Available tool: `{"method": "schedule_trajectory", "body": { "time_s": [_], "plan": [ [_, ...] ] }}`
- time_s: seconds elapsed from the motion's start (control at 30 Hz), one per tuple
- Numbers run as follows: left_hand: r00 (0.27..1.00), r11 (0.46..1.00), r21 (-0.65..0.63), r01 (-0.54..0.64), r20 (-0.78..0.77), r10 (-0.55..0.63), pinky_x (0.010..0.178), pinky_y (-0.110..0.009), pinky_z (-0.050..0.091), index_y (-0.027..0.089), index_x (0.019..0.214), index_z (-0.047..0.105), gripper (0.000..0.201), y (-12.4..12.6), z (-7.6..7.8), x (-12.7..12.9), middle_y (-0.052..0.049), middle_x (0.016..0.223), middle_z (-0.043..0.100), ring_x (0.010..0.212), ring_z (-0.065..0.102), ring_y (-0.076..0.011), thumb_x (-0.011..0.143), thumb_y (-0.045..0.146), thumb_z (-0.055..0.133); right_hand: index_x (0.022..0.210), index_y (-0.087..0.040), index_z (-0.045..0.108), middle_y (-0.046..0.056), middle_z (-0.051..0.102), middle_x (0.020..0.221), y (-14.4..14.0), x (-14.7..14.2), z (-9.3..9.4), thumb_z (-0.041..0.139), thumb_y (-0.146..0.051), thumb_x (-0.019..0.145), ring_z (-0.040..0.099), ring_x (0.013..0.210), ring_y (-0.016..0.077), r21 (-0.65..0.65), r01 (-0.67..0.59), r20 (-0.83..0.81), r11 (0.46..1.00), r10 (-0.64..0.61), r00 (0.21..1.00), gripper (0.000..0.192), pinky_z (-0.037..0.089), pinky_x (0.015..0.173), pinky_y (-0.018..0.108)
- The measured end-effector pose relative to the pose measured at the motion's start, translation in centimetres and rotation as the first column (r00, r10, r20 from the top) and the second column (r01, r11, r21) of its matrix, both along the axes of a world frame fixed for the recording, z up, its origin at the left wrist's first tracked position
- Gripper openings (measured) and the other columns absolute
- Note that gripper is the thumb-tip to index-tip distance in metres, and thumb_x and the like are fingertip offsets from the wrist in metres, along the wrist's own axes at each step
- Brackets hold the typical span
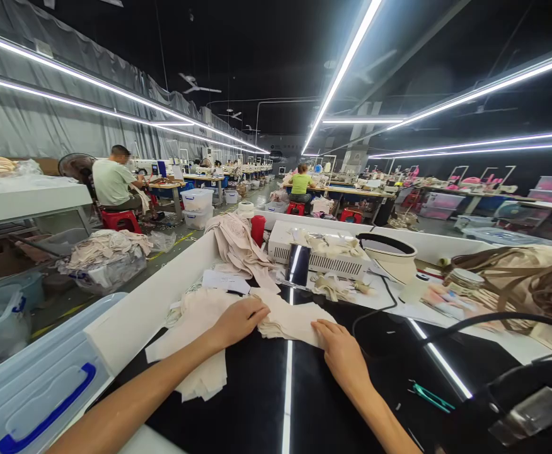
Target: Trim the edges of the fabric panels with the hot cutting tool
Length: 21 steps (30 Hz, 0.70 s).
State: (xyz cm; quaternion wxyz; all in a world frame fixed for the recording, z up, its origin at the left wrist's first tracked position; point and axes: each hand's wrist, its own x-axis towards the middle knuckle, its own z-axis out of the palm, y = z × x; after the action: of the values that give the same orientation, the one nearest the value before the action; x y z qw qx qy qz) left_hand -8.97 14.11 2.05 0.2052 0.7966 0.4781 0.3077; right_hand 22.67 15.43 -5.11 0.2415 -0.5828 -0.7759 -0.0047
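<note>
A small layered stack of cream fabric pieces [291, 320] lies over the black glossy worktop [257, 410] in front of me. My left hand [241, 323] pinches its left end, with thumb and fingers pressed together. At the right end, my right hand [345, 353] has its fingertips closed on the fabric edge. A larger pile of cream fabric pieces [205, 372] spreads beneath and beside my left forearm. Behind it is a white paper slip [226, 281] with print on it. The undersides of both hands' grips are hidden.
Teal thread snips [431, 397] lie near a dark machine [522, 403] at the right. Behind the stack are a white vented box [321, 249], a red thread cone [258, 231] and draped cream cloth [241, 246]. A lidded plastic bin [44, 397] stands left; two people sit farther off.
</note>
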Motion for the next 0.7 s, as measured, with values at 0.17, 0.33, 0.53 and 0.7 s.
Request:
{"method": "schedule_trajectory", "body": {
  "time_s": [0.17,0.33,0.53,0.7],
  "plan": [
    [0.998,0.997,0.053,-0.059,-0.015,0.06,0.13,-0.045,0.048,0.02,0.134,0.08,0.04,2.1,0.4,1.9,-0.011,0.146,0.078,0.141,0.069,-0.0299,0.118,0.037,0.046,0.154,-0.023,0.075,0.007,0.076,0.159,-0.3,-0.4,0.6,0.044,0.009,0.076,0.071,0.145,0.027,0.05,-0.024,0.081,0.998,0.02,0.996,0.09,0.056,0.123,0.039],
    [0.996,1.0,-0.01,-0.028,-0.09,0.027,0.135,-0.046,0.045,0.018,0.147,0.076,0.044,2.4,-1.4,3.9,-0.013,0.16,0.072,0.154,0.063,-0.0319,0.106,0.033,0.07,0.147,-0.025,0.081,0.009,0.08,0.151,-0.8,-0.2,-0.2,0.045,0.011,0.076,0.077,0.136,0.0309,0.075,-0.059,0.147,0.995,0.048,0.988,0.087,0.063,0.114,0.043],
    [0.987,0.995,-0.028,-0.094,-0.134,0.089,0.134,-0.04,0.047,0.025,0.159,0.069,0.049,0.1,-0.6,1.6,-0.008,0.168,0.066,0.156,0.061,-0.0281,0.113,0.042,0.066,0.15,-0.021,0.078,0.012,0.077,0.156,-2.2,1.0,-1.2,0.038,0.007,0.089,0.078,0.137,0.0307,0.096,-0.118,0.135,0.988,0.104,0.985,0.078,0.063,0.118,0.045],
    [0.904,0.927,-0.044,-0.373,-0.241,0.353,0.113,-0.053,0.062,0.017,0.136,0.074,0.032,-1.9,1.2,-4.4,-0.012,0.138,0.076,0.126,0.075,-0.0286,0.115,0.042,0.071,0.143,-0.029,0.082,0.008,0.079,0.153,-5.0,1.8,-1.8,0.037,-0.01,0.104,0.079,0.138,0.0282,0.107,-0.273,0.024,0.956,0.272,0.962,0.062,0.068,0.115,0.044]
  ]
}}
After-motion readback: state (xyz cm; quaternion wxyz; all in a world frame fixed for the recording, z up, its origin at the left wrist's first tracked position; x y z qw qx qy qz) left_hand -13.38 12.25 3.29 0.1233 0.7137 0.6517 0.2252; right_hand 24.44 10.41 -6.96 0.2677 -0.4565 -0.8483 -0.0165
